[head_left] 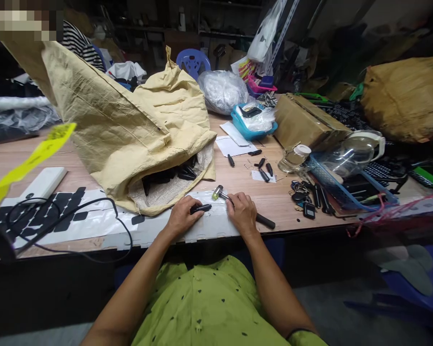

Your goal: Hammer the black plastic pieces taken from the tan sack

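At the front edge of the table, my left hand (pixel 183 216) is closed on a slim black piece (pixel 202 208), whose end sticks out to the right. My right hand (pixel 242 211) grips a small hammer by its handle (pixel 265 221); the hammer's head (pixel 217 192) points to the upper left, beside the black piece. Both hands are over a pale board (pixel 212 230). A large beige sack (pixel 137 139) lies behind my left hand, its mouth facing me with several black pieces (pixel 180 174) inside.
Several black pieces (pixel 263 175) and thin wires lie near white paper (pixel 234 145). On the right are keys (pixel 303 197), a blue basket (pixel 346 187), a glass jar (pixel 292 158) and a cardboard box (pixel 306 120). A black cable (pixel 124 226) loops over the left edge.
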Motion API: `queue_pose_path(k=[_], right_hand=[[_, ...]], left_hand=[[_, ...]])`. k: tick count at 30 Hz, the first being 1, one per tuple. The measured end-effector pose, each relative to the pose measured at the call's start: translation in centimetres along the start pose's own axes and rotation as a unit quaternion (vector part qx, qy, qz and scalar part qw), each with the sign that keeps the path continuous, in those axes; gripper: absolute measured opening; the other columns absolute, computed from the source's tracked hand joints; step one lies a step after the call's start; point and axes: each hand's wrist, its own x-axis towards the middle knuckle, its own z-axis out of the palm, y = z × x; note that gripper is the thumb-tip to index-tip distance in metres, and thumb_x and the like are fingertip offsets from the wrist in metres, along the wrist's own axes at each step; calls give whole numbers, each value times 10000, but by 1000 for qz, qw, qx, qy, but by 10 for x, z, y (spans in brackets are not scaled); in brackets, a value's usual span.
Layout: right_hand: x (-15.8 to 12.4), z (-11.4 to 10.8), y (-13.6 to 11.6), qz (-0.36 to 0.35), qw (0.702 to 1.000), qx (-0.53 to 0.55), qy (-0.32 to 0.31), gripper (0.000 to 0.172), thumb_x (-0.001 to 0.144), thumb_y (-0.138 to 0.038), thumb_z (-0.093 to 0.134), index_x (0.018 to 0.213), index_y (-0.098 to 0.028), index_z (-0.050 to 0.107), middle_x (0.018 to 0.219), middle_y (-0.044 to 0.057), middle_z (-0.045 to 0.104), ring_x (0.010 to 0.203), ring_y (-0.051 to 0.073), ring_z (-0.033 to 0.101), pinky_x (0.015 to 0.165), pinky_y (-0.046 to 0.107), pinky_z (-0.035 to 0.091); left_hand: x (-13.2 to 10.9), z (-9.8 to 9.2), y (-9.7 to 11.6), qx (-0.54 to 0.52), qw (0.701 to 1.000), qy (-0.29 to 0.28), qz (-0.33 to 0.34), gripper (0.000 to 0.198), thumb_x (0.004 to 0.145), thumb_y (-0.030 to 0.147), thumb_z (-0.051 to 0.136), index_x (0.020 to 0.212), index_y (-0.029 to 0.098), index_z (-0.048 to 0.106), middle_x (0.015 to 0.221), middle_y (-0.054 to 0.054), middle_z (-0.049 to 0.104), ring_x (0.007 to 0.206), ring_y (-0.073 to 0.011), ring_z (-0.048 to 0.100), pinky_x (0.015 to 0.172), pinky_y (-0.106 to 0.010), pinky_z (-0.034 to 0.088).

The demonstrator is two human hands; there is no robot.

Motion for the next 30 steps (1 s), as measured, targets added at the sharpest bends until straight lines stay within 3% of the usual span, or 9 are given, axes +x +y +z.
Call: queue_pose_path(k=[4,10,15,21,26,30], right_hand=[[0,-7,2,-12,999,32,-20,139,928,-212,574,943,-227,712,868,49,647,831,198,548,723,294,397],[-12,-26,-15,-79,993,90,-2,229,989,-217,492,1093,-222,697,986,57,661,853,161,621,728,245,466],[-12,-32,-24,-121,990,70,10,252,968,-188,523,1080,-247,741,936,56,668,831,159,615,740,260,466],[-13,-34,-32,-129,986,53,86,248,971,-174,552,1068,-258,764,903,52,678,799,147,597,735,262,434],[-18,-27,-34,-136,989,40,49,255,962,-170,562,1055,-277,774,890,47,683,776,143,582,710,269,405],[-18,-30,-30,-111,990,34,77,258,956,-171,568,1055,-279,780,897,51,680,783,148,586,724,271,416]], left_hand=[[1,0,0,-8,1000,-3,-8,163,835,228,689,992,220,733,915,-33,666,925,-225,600,867,-353,482],[5,-1,-1,-17,1000,-17,-9,195,836,250,691,1014,228,768,898,-32,654,909,-220,595,859,-347,472],[10,-3,-2,-15,999,-35,10,220,855,271,683,1043,270,795,832,-17,616,864,-208,575,825,-327,453],[13,-6,-2,-10,998,-49,24,186,851,255,684,997,250,800,813,-15,593,863,-206,564,815,-319,433],[14,-7,-1,-6,998,-58,25,160,866,260,654,935,249,799,793,-13,588,847,-200,559,792,-311,432],[13,-6,-3,-19,998,-52,17,223,848,266,674,1032,273,800,841,-19,627,886,-207,581,832,-323,451]])
